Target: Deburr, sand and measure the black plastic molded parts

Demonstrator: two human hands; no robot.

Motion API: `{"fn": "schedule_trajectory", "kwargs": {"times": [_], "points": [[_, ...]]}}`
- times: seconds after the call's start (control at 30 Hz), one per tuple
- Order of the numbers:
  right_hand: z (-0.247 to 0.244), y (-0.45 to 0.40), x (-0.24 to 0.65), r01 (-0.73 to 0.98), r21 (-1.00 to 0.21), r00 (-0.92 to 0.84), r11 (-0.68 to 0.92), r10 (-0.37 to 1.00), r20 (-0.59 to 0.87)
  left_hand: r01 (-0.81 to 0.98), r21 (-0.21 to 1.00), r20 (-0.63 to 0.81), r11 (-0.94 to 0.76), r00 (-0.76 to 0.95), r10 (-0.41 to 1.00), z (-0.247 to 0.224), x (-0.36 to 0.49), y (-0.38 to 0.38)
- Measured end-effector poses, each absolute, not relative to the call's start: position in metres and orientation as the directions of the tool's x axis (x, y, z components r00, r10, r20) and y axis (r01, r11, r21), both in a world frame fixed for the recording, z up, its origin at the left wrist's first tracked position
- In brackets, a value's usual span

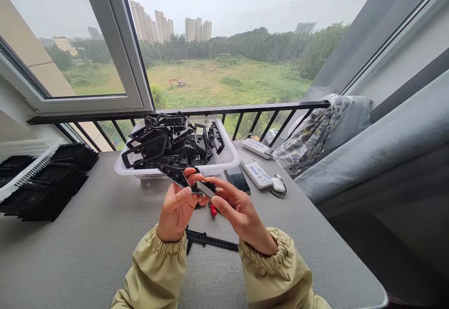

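Observation:
A black plastic part (174,173) is held up in front of the white basket, with my left hand (178,205) closed round its lower end. Between the thumb and fingers of my right hand (238,206) is a small grey flat bar (206,190), its far end against the black part. Fingertips of both hands nearly meet there and hide some of the contact. Below the hands a black caliper (212,240) lies on the grey table, partly behind my wrists. A small red object (213,210) shows just under my right fingers.
Many black parts fill the white basket (224,163) by the window railing. Stacked black parts (52,183) and another white basket (42,147) stand at the left. Behind my right hand lie a dark phone (238,180), two white devices (256,173) and a small white case (278,185).

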State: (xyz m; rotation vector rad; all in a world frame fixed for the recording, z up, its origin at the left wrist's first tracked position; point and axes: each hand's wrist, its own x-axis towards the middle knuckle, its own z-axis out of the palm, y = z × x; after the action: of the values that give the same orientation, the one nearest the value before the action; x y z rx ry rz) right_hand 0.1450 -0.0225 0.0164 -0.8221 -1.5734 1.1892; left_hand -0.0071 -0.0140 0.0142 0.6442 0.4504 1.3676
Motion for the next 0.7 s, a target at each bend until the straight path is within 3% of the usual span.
{"fn": "schedule_trajectory", "kwargs": {"times": [0.23, 0.43, 0.57, 0.7], "points": [[0.014, -0.018, 0.142, 0.043, -0.945, -0.271, 0.326, 0.914, 0.303, -0.698, 0.706, -0.050, 0.119, 0.118, 0.992, 0.014, -0.009, -0.009], [0.009, -0.016, 0.140, 0.116, -0.934, -0.259, 0.338, 0.918, 0.300, -0.705, 0.709, -0.012, -0.033, -0.059, 0.998, 0.015, 0.000, -0.008], [0.011, -0.015, 0.141, 0.199, -0.907, -0.163, 0.371, 0.925, 0.342, -0.596, 0.785, 0.023, -0.170, -0.246, 0.969, 0.014, 0.005, -0.007], [0.016, -0.019, 0.143, 0.339, -0.835, -0.167, 0.433, 0.902, 0.399, -0.472, 0.849, 0.101, -0.240, -0.301, 0.948, 0.009, 0.005, -0.007]]}}
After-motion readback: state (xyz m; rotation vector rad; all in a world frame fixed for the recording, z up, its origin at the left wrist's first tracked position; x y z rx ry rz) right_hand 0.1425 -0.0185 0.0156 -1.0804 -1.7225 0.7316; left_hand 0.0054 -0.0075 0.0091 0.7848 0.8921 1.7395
